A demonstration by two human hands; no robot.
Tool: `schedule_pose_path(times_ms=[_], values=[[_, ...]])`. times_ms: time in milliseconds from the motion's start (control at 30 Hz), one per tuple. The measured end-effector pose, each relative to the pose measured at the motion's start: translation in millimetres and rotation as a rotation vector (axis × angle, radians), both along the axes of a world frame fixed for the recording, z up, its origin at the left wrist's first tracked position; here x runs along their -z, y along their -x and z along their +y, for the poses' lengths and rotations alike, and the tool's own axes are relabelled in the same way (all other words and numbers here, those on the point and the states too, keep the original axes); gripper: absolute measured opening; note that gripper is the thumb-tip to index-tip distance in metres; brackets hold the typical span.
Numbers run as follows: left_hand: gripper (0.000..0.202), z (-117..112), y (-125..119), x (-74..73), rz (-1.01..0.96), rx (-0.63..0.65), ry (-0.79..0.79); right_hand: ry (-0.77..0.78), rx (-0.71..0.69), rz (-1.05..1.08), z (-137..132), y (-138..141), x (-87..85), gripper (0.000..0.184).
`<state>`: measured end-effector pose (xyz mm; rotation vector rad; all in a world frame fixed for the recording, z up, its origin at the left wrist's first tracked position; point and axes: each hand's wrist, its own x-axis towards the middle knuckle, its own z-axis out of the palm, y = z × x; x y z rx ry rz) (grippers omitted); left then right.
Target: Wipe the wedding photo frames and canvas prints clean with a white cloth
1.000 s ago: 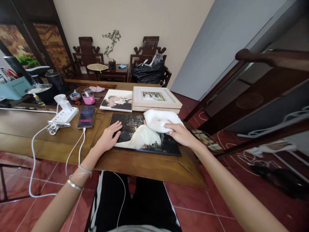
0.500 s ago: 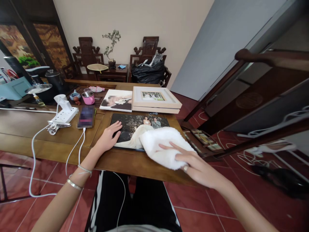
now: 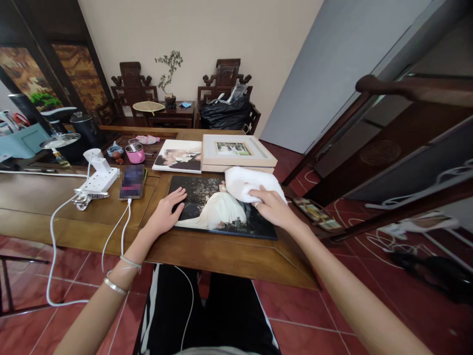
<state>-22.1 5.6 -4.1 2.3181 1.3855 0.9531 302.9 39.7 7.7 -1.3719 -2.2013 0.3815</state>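
Observation:
A glossy wedding photo panel [image 3: 221,212] lies flat on the wooden table [image 3: 221,254], close to its front edge. My left hand [image 3: 168,209] rests on the panel's left edge, fingers stretched out and flat, holding nothing. In my right hand [image 3: 273,207] is a fluffy white cloth [image 3: 254,183], gripped and pressed over the panel's upper right part. The cloth hides that corner and much of the pictured couple. Just behind the panel lie a white-edged photo print [image 3: 178,157] and a light wooden picture frame [image 3: 240,153].
To the left are a white power strip [image 3: 99,178], a phone [image 3: 132,182] with a charging cable, and a pink cup [image 3: 135,152]. A teal box [image 3: 24,140] and a black kettle [image 3: 84,128] stand farther left. A wooden chair [image 3: 369,143] is at the right.
My right hand has moved the cloth away from me, from the panel's lower right to its upper right, uncovering the lower right corner. My left hand stays in place.

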Motion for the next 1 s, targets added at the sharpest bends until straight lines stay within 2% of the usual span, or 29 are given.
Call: schedule_pose_path(times_ms=[133,267,367,433,500,567,833,933,1000], values=[[0.040,-0.7,-1.2,-0.3,-0.013,0.001,0.007,-0.020,-0.088,-0.019,-54.8,-1.3,-0.3,0.030],[0.039,-0.7,-1.7,0.7,-0.018,-0.002,0.007,0.028,-0.203,-0.070,-111.9,-8.3,-9.9,0.024],[0.040,-0.4,-1.7,1.6,-0.017,-0.001,0.005,0.035,-0.307,-0.100,-136.7,-13.4,-16.6,0.029],[0.041,-0.4,-1.8,1.8,-0.015,-0.003,0.003,0.045,-0.324,-0.108,-140.0,-15.5,-18.0,0.031],[0.041,-0.5,-1.7,1.5,-0.014,-0.006,0.001,0.068,-0.288,-0.121,-131.6,-16.1,-16.8,0.031],[0.040,-0.6,-1.6,1.1,-0.010,-0.006,-0.002,0.087,-0.233,-0.132,-112.0,-14.9,-14.4,0.029],[0.039,0.1,0.6,0.9,-0.013,-0.002,-0.006,-0.009,-0.132,-0.059,7.0,-1.1,-8.5,0.032],[0.039,-0.1,0.7,-0.1,-0.010,-0.005,0.003,-0.026,-0.092,-0.053,21.2,1.9,-6.0,0.033],[0.040,-0.3,0.2,-0.8,-0.006,-0.008,0.007,-0.032,-0.113,-0.068,12.3,3.1,-4.4,0.034]])
